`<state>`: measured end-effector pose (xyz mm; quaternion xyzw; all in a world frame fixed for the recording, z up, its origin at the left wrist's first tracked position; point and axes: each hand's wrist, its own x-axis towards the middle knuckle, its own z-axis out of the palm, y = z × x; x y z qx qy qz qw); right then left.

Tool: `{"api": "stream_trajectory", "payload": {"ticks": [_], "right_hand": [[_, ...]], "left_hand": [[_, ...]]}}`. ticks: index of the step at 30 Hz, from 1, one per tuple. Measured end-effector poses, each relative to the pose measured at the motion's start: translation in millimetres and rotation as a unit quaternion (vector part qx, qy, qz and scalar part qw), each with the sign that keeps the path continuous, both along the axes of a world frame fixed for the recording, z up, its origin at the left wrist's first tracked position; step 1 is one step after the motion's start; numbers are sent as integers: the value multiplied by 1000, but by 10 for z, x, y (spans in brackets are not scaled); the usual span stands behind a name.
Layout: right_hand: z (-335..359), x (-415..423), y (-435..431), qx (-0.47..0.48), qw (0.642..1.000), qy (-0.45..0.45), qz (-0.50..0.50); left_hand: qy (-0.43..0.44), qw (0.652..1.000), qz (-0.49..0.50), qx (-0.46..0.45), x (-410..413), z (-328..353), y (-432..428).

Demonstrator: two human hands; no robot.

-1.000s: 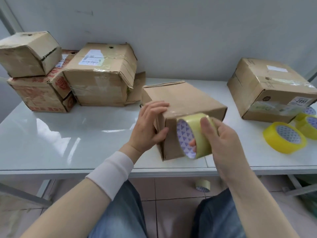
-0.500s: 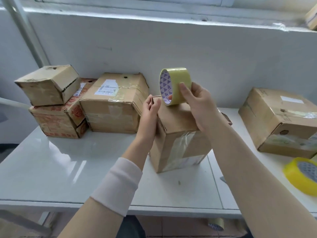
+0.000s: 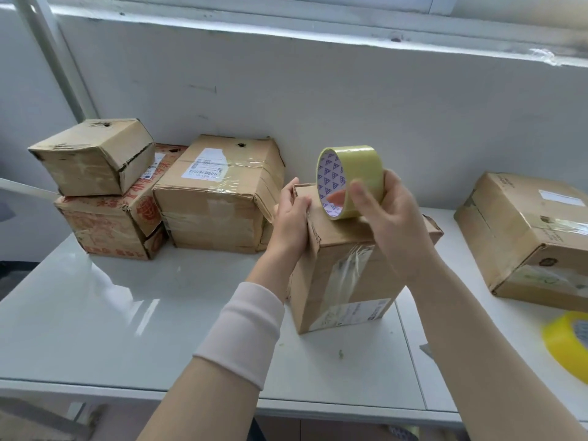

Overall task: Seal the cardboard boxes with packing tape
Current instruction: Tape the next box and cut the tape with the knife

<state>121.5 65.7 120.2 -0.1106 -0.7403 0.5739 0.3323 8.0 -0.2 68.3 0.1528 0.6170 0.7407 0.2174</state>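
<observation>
Tape roll is gripped by fingers of right hand over box, left hand clasping its edge.

A brown cardboard box stands on end, clear tape down its front; the left hand grips its top edge. Just above it, the right hand holds a pale yellow-green tape roll on edge.

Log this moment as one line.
left hand: grips box top edge | right hand: holds tape roll over box top | box: upright on table
</observation>
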Motion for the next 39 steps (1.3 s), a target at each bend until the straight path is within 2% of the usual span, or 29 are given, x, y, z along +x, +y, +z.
{"api": "stream_trajectory", "payload": {"ticks": [2,7,11,17,22,24,26,27,29,31,32,34,37,39], "right_hand": [[41,5,-5,23,999,-27,-9],[335,148,-160,-43,998,5,-40],[395,484,-270,-76,995,-31,-53],[-134,870,-486,-93,986,-125,-55],[-462,827,-482,-72,986,-124,-80],[-518,816,-470,-70,988,-117,-75],[-560,807,-448,-75,989,-107,-67],[-567,797,-436,-78,990,-103,-63],[-594,780,-405,-76,991,-94,-52],[-656,796,-388,-81,993,-75,-32],[-704,823,-392,-85,994,-59,-23],[-829,891,-418,-75,996,-33,-16],[-957,911,-442,-61,998,-18,-23],[-977,884,-443,-62,998,-10,-21]], "left_hand": [[2,1000,-2,-7,-8,12,21],[18,1000,3,-22,-48,-34,48],[25,999,5,-25,-37,-35,70],[23,1000,6,-10,-40,-71,71],[18,1000,1,-16,-1,-30,70],[85,994,22,-59,23,-2,-7],[231,968,51,-85,81,64,-161],[321,942,46,-84,132,120,-248],[482,868,-30,-116,202,225,-373],[547,807,-123,-186,223,236,-430],[546,798,-151,-206,208,212,-447],[550,804,-153,-169,164,135,-461],[582,806,-89,-62,133,-13,-438],[557,830,-26,-7,118,-195,-381]]}}
